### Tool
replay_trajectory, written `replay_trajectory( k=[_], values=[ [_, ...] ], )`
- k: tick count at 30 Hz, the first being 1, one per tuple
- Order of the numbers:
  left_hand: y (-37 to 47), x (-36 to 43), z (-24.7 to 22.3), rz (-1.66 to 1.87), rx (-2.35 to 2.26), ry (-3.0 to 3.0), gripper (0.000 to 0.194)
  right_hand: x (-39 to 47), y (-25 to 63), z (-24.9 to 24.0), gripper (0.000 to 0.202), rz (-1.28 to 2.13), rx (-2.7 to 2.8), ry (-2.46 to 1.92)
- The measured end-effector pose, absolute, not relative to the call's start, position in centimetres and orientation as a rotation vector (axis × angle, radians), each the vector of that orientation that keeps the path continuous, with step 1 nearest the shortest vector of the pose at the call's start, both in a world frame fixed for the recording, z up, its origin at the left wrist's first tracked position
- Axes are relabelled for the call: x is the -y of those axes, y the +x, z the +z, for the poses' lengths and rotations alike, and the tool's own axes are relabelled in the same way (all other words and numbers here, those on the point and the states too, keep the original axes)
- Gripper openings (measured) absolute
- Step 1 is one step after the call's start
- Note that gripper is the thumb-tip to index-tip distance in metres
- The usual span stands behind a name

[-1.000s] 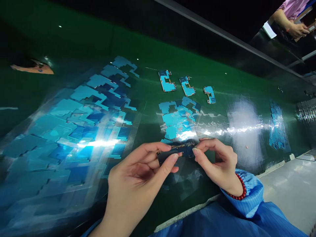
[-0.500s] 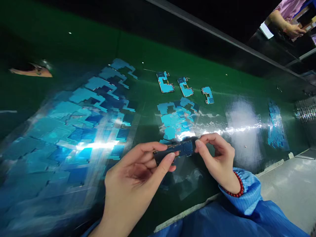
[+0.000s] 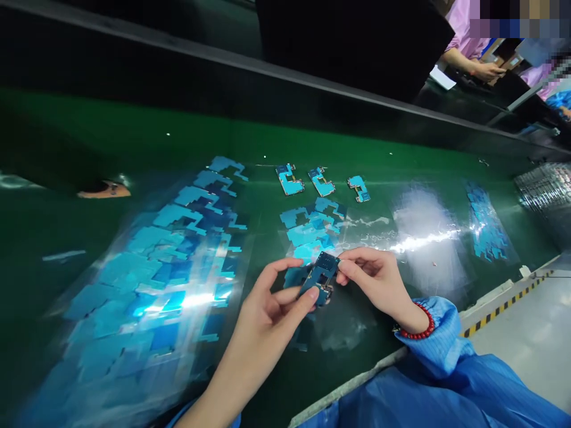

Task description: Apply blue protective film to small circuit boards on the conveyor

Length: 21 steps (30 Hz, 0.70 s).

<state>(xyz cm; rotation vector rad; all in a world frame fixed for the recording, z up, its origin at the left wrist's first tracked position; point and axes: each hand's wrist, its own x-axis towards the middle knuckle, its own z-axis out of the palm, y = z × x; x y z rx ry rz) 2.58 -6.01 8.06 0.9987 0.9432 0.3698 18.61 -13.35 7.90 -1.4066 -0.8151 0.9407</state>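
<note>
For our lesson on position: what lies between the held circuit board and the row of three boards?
In the head view, overlapping blue cut pieces lie between the held board and the three boards.

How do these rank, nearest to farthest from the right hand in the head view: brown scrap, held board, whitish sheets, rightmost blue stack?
1. Held board: in the left hand, beside the right hand.
2. Whitish sheets: to its right.
3. Rightmost blue stack: farther right.
4. Brown scrap: far left.
</note>
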Motion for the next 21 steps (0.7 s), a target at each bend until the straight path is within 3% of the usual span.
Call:
replay_trajectory(
  k=[4, 8, 12, 16, 21],
  values=[
    [2.7, 5.8, 8.2, 0.153, -0.805, 1.154, 0.021, 13.3, 18.8, 7.8, 0.024, 1.036, 0.811, -1.399],
    [2.7, 5.6, 8.2, 0.082, -0.773, 1.148, 0.024, 13.4, 18.8, 7.8, 0.03, 1.006, 0.834, -1.4],
    [2.6, 5.2, 7.8, 0.292, -0.915, 1.041, 0.024, 13.6, 18.9, 7.8, 0.028, 0.874, 0.848, -1.459],
    [3.0, 5.1, 7.1, 0.512, -1.079, 0.875, 0.029, 13.7, 18.6, 7.4, 0.022, 0.949, 0.902, -1.483],
    [3.4, 5.3, 6.6, 0.491, -1.079, 0.857, 0.032, 13.7, 18.4, 7.5, 0.019, 0.982, 0.927, -1.431]
  ],
)
